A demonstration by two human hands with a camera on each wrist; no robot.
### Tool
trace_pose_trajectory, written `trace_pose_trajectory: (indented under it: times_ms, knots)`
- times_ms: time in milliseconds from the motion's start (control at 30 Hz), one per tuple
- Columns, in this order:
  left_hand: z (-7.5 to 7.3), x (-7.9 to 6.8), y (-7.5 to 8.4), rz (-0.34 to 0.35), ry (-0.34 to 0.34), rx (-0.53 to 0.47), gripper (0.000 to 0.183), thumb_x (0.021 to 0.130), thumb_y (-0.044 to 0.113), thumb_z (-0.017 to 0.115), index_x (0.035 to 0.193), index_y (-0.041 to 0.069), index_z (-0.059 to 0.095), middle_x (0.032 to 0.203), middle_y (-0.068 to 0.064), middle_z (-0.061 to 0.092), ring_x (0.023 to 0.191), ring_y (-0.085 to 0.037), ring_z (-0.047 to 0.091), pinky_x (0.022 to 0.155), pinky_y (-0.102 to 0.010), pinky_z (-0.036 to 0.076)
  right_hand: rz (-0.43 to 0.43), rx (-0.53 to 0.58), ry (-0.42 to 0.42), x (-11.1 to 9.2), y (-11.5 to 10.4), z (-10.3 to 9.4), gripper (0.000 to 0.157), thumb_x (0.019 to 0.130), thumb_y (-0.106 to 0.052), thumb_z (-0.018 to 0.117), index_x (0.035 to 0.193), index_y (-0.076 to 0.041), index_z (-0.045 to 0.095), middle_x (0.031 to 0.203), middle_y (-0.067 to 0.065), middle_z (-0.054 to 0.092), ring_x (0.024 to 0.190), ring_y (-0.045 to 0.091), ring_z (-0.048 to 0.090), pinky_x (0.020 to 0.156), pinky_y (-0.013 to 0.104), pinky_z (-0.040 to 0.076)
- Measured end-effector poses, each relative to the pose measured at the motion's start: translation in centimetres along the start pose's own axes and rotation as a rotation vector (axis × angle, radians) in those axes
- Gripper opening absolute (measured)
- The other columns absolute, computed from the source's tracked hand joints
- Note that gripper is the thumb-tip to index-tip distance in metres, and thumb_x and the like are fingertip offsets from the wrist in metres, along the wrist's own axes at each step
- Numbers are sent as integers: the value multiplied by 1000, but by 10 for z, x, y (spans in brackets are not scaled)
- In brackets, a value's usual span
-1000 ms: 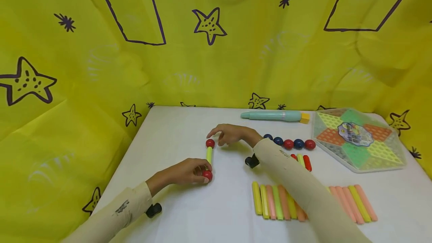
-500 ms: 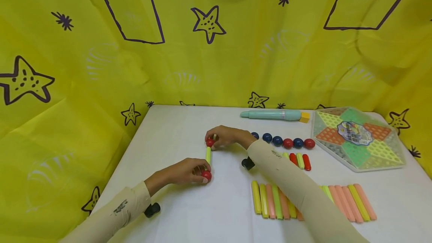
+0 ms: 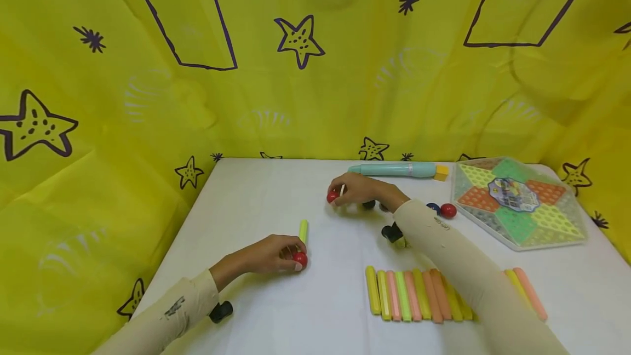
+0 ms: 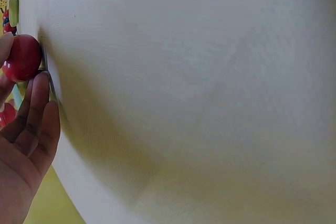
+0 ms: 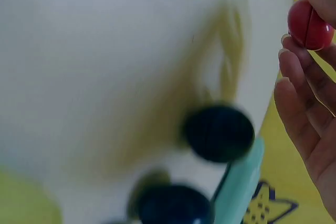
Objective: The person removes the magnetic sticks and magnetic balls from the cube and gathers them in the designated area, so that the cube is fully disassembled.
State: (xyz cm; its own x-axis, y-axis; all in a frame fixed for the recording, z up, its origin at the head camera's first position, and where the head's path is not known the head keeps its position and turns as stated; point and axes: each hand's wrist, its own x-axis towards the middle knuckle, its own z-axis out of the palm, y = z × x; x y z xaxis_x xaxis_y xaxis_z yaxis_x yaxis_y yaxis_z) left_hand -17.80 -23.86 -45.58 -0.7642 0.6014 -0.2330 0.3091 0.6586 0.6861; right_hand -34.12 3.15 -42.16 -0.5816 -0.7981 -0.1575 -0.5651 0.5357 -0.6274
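Note:
My left hand [image 3: 271, 253] pinches a red ball [image 3: 299, 259] low over the white table. Just beyond that ball, a yellow-green stick [image 3: 303, 230] points away from me. Between thumb and fingers, my right hand [image 3: 362, 188] grips another red ball [image 3: 332, 196], away to the right of the stick's far end. The right wrist view shows this red ball [image 5: 310, 24] with a dark seam around it. Dark blue balls [image 5: 219, 132] lie close to the right hand, and my forearm hides part of their row.
Yellow, green and orange-pink sticks [image 3: 404, 295] lie side by side at front right, partly under my right sleeve. A teal pen-shaped thing [image 3: 394, 169] and yellow block [image 3: 441, 173] lie behind. A hexagonal game board [image 3: 517, 201] sits at right, near another red ball [image 3: 448, 210].
My right hand closed on the red ball at the stick's far end and carried it off to the right. The left hand stays on its ball by the stick's near end.

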Motion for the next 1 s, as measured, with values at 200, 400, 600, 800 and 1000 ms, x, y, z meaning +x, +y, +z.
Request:
trace_pose_trajectory:
  times_ms: [200, 400, 600, 800, 1000]
  knots:
    - [-2, -4, -1, -13, 8, -4, 25, 92, 27, 74, 114, 18, 65, 100, 8, 64, 91, -8, 59, 81, -22, 51, 43, 23, 116, -25, 17, -14, 36, 90, -25, 75, 120, -7, 68, 105, 6, 67, 94, 20, 61, 78, 31, 52]
    - [-1, -4, -2, -8, 9, -9, 25, 92, 26, 74, 114, 19, 65, 100, 9, 64, 91, -8, 58, 81, -22, 51, 27, 43, 200, -33, 27, -8, 33, 88, -20, 77, 117, -7, 71, 119, 12, 66, 113, 31, 59, 97, 49, 48]
    - [-1, -4, 1, -5, 7, -14, 25, 93, 25, 74, 114, 18, 65, 101, 8, 64, 91, -7, 59, 82, -22, 51, -56, -36, 196, -31, 30, -1, 26, 83, -17, 80, 106, -7, 75, 118, 18, 63, 119, 36, 53, 102, 53, 41]
    - [0, -2, 2, 7, 9, -10, 25, 93, 24, 74, 115, 17, 65, 101, 7, 65, 91, -7, 58, 81, -22, 51, -39, -98, 188, -29, 34, 3, 25, 81, -17, 80, 103, -6, 76, 115, 17, 62, 116, 35, 53, 97, 49, 43]
    - [0, -2, 1, 13, 7, -12, 26, 92, 24, 74, 115, 16, 65, 101, 6, 65, 90, -7, 58, 81, -21, 51, 35, -81, 137, -28, 33, 4, 25, 82, -19, 82, 102, -6, 77, 109, 12, 67, 109, 28, 55, 92, 42, 46]
